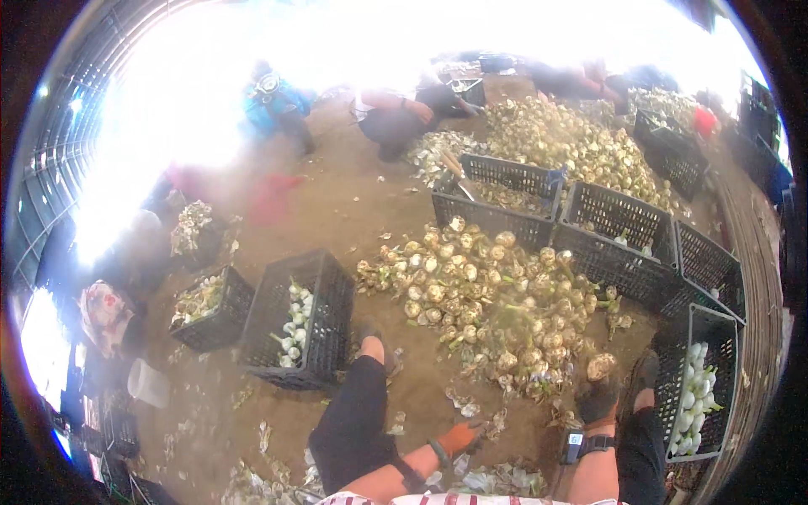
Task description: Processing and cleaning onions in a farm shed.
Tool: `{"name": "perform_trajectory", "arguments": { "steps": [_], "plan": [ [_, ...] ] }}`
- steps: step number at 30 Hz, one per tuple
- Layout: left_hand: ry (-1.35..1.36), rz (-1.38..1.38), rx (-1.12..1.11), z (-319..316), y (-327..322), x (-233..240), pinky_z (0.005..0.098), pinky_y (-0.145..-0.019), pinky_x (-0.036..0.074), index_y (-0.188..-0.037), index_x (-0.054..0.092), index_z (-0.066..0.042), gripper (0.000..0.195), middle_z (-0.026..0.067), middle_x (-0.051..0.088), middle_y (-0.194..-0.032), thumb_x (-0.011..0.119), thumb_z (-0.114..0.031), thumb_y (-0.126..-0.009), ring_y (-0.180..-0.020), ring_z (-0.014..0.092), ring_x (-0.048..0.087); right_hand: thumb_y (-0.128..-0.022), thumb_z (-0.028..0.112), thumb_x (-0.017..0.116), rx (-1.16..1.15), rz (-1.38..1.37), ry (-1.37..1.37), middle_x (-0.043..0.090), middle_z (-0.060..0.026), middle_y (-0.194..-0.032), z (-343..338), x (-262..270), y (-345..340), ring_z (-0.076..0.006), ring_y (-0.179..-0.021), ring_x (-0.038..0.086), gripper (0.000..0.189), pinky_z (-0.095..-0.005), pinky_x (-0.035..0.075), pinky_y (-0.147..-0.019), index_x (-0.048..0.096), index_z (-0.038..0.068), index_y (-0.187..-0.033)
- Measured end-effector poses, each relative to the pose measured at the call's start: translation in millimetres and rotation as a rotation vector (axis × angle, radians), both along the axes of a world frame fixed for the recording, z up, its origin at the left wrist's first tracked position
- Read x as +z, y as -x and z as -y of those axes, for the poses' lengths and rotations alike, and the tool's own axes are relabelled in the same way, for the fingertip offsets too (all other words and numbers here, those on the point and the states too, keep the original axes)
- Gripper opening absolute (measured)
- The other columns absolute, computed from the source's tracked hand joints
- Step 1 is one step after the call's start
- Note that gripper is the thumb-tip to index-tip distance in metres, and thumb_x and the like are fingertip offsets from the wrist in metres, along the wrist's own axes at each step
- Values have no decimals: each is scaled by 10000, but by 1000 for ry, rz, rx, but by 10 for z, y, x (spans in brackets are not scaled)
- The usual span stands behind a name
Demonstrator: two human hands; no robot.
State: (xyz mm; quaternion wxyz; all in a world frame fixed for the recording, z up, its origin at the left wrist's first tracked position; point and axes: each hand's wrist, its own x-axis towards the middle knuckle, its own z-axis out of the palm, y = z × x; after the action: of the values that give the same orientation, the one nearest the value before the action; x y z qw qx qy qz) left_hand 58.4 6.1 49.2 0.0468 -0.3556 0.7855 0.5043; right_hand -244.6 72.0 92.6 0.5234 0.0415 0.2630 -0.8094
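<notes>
My right hand [598, 402], in a dark and orange glove, is at the near right edge of a heap of untrimmed garlic bulbs [505, 297]. Its fingers close on one large brownish bulb [601, 367]. A dark band with a small device sits on that wrist. Lower and further left, my left hand [463, 438] wears an orange glove with dark fingers. It hovers near loose papery skins [499, 481] on the dirt floor; whether its fingers hold anything is unclear.
Black plastic crates with cleaned white bulbs stand by my right leg [726, 385] and left leg [338, 303]. Behind the heap, another crate [499, 218] holds a wooden-handled tool [456, 170]. A larger bulb pile [568, 145] lies beyond. Several people sit further off; glare hides parts.
</notes>
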Motion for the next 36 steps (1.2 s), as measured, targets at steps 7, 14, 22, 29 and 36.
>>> {"name": "perform_trajectory", "arguments": {
  "steps": [7,14,22,29,36],
  "plan": [
    [-31,-250,54,1,25,627,334,-837,409,-1132,524,-84,323,145,567,-1070,468,-214,-842,-970,254,529,-852,181,502,215,-381,-65,577,-96,-984,-135,1128,-221,-224,-869,565,258,-309,501,-730,529,6,-1038],
    [214,-292,-109,369,-46,1759,290,-792,424,-1134,529,-62,320,131,586,-1023,461,-184,-845,-889,177,550,-837,105,505,575,-356,129,541,-146,-1079,-128,1422,-259,-224,-993,536,398,-321,441,-853,392,-11,-1200],
    [-116,-336,70,348,616,2012,296,-850,396,-1149,516,-30,357,97,570,-1090,499,-91,-799,-964,183,527,-733,73,654,316,-1321,-37,495,-108,-1129,-109,1240,-327,-176,-1008,496,559,-307,412,-868,372,43,-1215],
    [-163,-347,78,362,905,1751,310,-844,409,-1144,521,-30,357,106,569,-1087,525,-99,-793,-963,190,529,-602,131,733,208,-1962,-268,454,-153,-1142,-87,1187,-447,-343,-1055,439,641,-377,373,-912,429,108,-1166],
    [-137,-257,117,383,998,1472,323,-710,451,-1042,575,-16,271,108,596,-1015,544,-102,-787,-838,190,568,-557,137,726,396,-2059,-304,387,-164,-1165,-57,938,-477,-345,-1036,446,623,-404,413,-859,463,112,-1121]
  ]
}}
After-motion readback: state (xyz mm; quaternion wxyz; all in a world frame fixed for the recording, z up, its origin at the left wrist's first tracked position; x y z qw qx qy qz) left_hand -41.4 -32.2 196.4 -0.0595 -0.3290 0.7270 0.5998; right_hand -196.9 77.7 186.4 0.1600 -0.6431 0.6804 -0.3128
